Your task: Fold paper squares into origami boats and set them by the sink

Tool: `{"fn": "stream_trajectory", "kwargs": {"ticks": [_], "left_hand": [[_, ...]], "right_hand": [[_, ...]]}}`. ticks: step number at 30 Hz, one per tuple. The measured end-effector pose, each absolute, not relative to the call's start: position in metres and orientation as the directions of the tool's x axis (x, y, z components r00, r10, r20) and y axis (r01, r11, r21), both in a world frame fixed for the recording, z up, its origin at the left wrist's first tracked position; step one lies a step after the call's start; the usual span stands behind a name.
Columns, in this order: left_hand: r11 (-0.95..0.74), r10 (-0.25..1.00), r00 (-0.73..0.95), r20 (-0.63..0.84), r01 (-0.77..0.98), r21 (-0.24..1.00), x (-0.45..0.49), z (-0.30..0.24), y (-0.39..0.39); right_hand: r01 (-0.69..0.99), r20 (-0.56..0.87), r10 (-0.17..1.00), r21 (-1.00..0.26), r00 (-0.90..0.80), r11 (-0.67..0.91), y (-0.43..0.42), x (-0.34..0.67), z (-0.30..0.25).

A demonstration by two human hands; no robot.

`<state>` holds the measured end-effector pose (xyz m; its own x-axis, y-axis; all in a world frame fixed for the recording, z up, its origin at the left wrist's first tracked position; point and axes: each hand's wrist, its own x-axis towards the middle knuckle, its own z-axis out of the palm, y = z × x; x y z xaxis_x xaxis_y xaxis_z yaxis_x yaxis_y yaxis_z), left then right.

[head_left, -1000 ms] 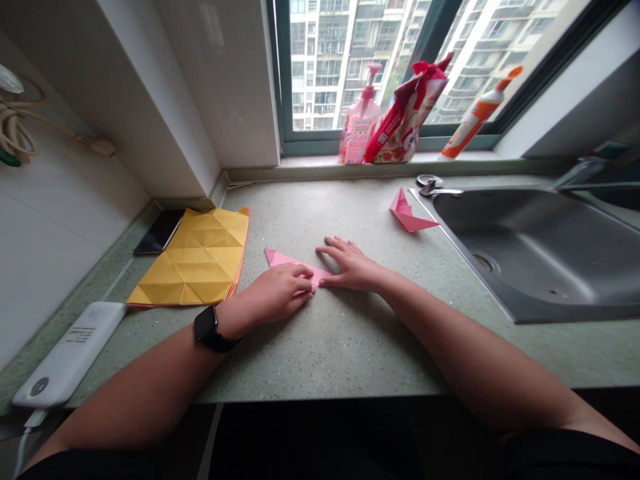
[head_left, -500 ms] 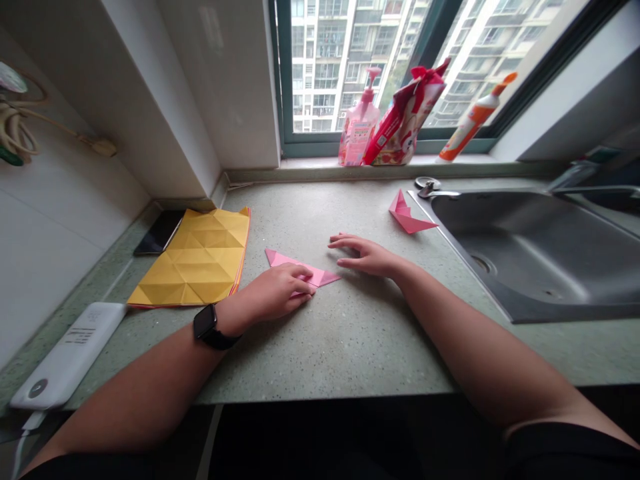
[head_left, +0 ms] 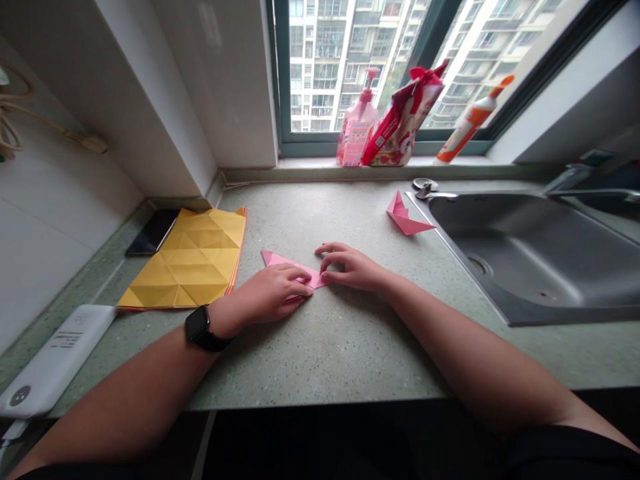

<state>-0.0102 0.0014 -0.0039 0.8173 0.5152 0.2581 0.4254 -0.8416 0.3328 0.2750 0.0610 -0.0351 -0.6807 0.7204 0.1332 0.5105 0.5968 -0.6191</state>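
Observation:
A folded piece of pink paper [head_left: 273,258] lies on the counter in front of me, with darker pink at its left corner. My left hand [head_left: 276,292], a black watch on its wrist, holds the paper down, thumb and fingers resting over its lower middle. At the right corner, my right hand [head_left: 354,268] has thumb and index finger closed on the tip, which they partly cover; its other fingers are curled above. Further back on the right stands a pink folded paper boat [head_left: 407,220], apart from both hands.
Creased yellow paper [head_left: 187,260] lies at left over a dark phone [head_left: 153,232]. A white power bank [head_left: 57,357] with a cable is near the front left. The steel sink [head_left: 530,253] is at right. A pump bottle [head_left: 357,133], red bag [head_left: 400,127] and orange-white bottle [head_left: 465,130] line the windowsill.
My right hand has moved left and slightly down, from above the counter onto the paper's right corner, its fingers closing there. My left hand stays on the paper. The view has shifted slightly.

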Motion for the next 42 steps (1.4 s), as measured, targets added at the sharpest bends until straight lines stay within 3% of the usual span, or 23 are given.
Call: {"fn": "stream_trajectory", "kwargs": {"ticks": [5, 10, 13, 19, 22, 28, 35, 42], "left_hand": [[-0.858, 0.505, 0.807, 0.305, 0.431, 0.282, -0.012, -0.007, 0.003], [-0.812, 0.584, 0.736, 0.342, 0.531, 0.244, -0.013, -0.008, 0.005], [-0.743, 0.668, 0.657, 0.349, 0.612, 0.271, -0.013, -0.007, 0.005], [-0.636, 0.770, 0.565, 0.297, 0.714, 0.292, -0.013, -0.005, 0.003], [-0.649, 0.760, 0.586, 0.281, 0.693, 0.314, -0.012, -0.005, 0.003], [-0.716, 0.696, 0.659, 0.286, 0.601, 0.356, -0.012, -0.009, 0.005], [-0.789, 0.581, 0.760, 0.291, 0.438, 0.432, -0.007, -0.013, 0.005], [-0.798, 0.556, 0.778, 0.294, 0.401, 0.449, -0.007, -0.015, 0.007]], "right_hand": [[0.486, 0.151, 0.735, -0.660, -0.661, 0.573, 0.061, 0.273, -0.034], [0.354, 0.201, 0.810, -0.822, -0.551, 0.445, 0.063, 0.272, -0.029], [0.250, 0.146, 0.863, -0.922, -0.484, 0.297, 0.062, 0.271, -0.025], [0.167, 0.054, 0.900, -0.976, -0.432, 0.138, 0.061, 0.270, -0.024], [0.152, 0.036, 0.913, -0.983, -0.407, 0.106, 0.063, 0.271, -0.028], [0.298, -0.126, 0.887, -0.954, -0.444, 0.014, 0.064, 0.273, -0.028], [0.253, -0.141, 0.863, -0.967, -0.485, -0.016, 0.063, 0.271, -0.027], [0.299, -0.153, 0.863, -0.954, -0.481, -0.002, 0.063, 0.271, -0.028]]}}
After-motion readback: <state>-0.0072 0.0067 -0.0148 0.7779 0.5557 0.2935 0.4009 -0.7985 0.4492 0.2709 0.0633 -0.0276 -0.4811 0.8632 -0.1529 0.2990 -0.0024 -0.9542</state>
